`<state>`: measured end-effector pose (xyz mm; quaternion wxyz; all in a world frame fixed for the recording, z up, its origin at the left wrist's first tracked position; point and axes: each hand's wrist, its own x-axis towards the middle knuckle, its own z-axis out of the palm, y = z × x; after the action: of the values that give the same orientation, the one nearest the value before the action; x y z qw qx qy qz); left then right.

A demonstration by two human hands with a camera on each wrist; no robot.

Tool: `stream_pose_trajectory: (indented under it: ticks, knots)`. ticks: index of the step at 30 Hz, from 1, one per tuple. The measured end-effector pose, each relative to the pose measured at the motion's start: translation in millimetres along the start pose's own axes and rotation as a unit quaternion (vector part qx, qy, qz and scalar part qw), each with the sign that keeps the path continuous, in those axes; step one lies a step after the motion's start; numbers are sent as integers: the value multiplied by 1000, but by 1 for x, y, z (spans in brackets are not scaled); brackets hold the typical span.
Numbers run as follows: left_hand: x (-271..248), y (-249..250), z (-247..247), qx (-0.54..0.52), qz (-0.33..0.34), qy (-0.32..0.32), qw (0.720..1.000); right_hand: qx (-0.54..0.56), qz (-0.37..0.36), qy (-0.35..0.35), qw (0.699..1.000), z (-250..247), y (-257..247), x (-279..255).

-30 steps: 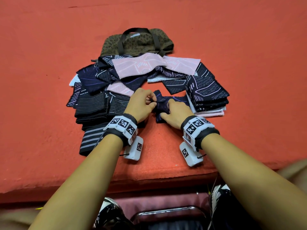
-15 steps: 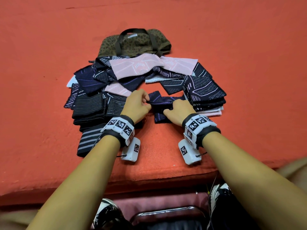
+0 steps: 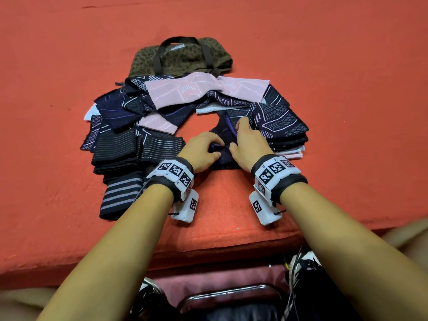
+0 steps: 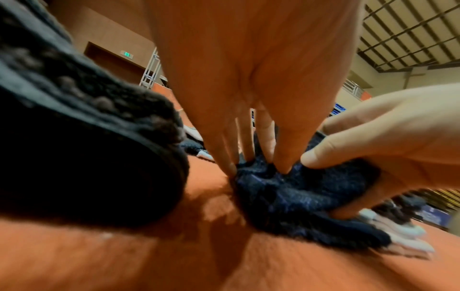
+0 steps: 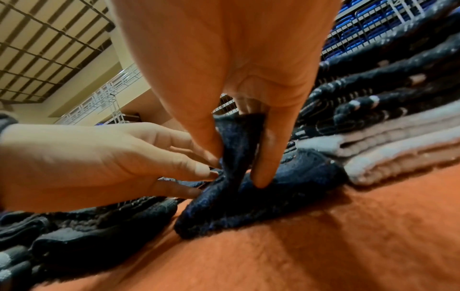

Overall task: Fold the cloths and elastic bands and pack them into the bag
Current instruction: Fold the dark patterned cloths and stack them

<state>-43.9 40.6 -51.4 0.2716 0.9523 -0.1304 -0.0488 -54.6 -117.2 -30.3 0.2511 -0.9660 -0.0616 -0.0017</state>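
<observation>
A dark navy cloth (image 3: 223,132) lies on the orange table (image 3: 347,66) between my hands. My left hand (image 3: 216,150) pinches its near left part, fingertips pressed down into it (image 4: 259,165). My right hand (image 3: 236,135) grips a raised fold of the same cloth (image 5: 239,149) between thumb and finger (image 5: 239,169). The olive leopard-print bag (image 3: 183,59) with dark handles lies flat at the back, partly under a loose pink cloth (image 3: 203,90).
A stack of folded cloths (image 3: 282,126) sits right beside my right hand. Folded striped bands (image 3: 115,147) and one more (image 3: 120,198) lie to the left. Unfolded navy cloths (image 3: 115,110) are heaped behind. The table's front edge (image 3: 231,239) is close; shoes and a chair show below.
My right hand's fingers have reached forward over the navy cloth and raised a fold. My left hand has shifted right, closer to the right hand, onto the cloth's middle.
</observation>
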Motion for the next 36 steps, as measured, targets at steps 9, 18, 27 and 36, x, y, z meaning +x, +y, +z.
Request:
stream_pose_trajectory:
  ticks: [9, 18, 27, 36]
  knots:
    - [3, 1, 5, 52, -36, -42, 997, -111, -21, -7, 994, -8, -2, -6]
    - [6, 2, 13, 47, -15, -71, 996, -103, -103, 2, 989, -8, -13, -4]
    - [2, 2, 12, -3, -60, -55, 997, -127, 14, -137, 982, 12, 11, 3]
    - [1, 8, 9, 1, -53, -100, 994, -180, -23, -192, 964, 20, 17, 4]
